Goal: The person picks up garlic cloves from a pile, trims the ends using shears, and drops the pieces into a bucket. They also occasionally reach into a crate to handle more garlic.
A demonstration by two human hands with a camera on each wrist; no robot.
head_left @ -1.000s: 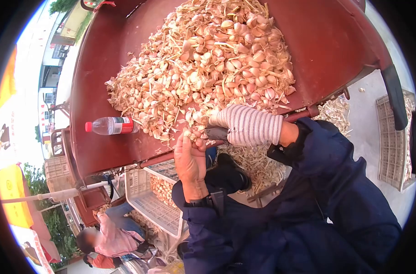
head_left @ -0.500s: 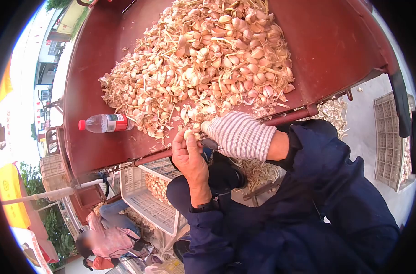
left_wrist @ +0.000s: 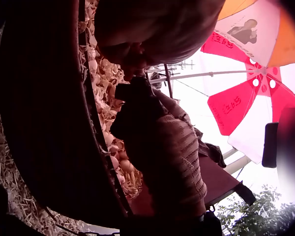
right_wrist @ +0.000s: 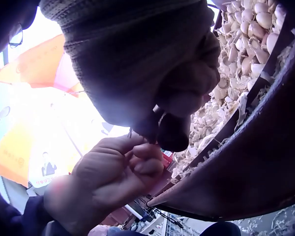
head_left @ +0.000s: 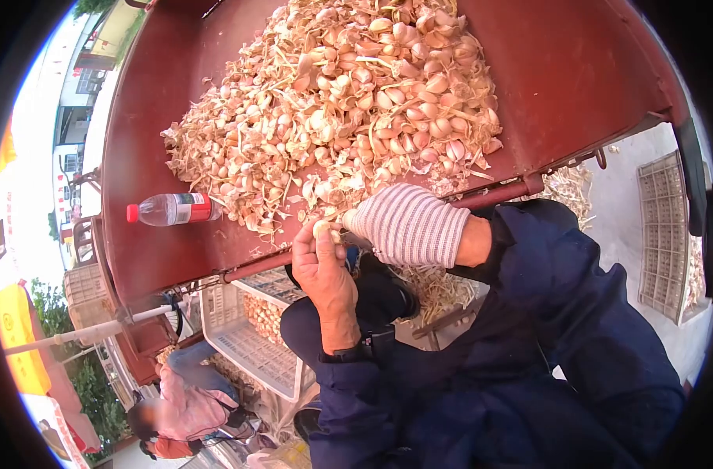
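Note:
My bare left hand (head_left: 327,277) pinches a pale garlic clove (head_left: 320,228) between thumb and fingertips, just over the front edge of the red metal bed. My right hand (head_left: 410,225), in a striped knit glove, meets it from the right, its fingertips close beside the clove. The gloved fingers curl round a short dark tool (right_wrist: 174,132) with a rounded end; the glove hides most of it and I cannot tell its kind. Beyond both hands a large heap of garlic cloves (head_left: 349,117), mixed with dry skins and stalks, lies on the red bed (head_left: 560,70).
A red-capped bottle (head_left: 169,209) lies left of the heap. Below the bed's edge stands a plastic crate (head_left: 255,363) with garlic behind it. Another crate (head_left: 660,238) stands at far right. Garlic stalks (head_left: 438,297) litter the ground. A person in pink (head_left: 188,406) sits lower left.
The right hand has turned over the left fingertips, hiding more of the dark tool. The left hand keeps its pinch, and the clove shows plainer. The heap and bottle have shifted left in view.

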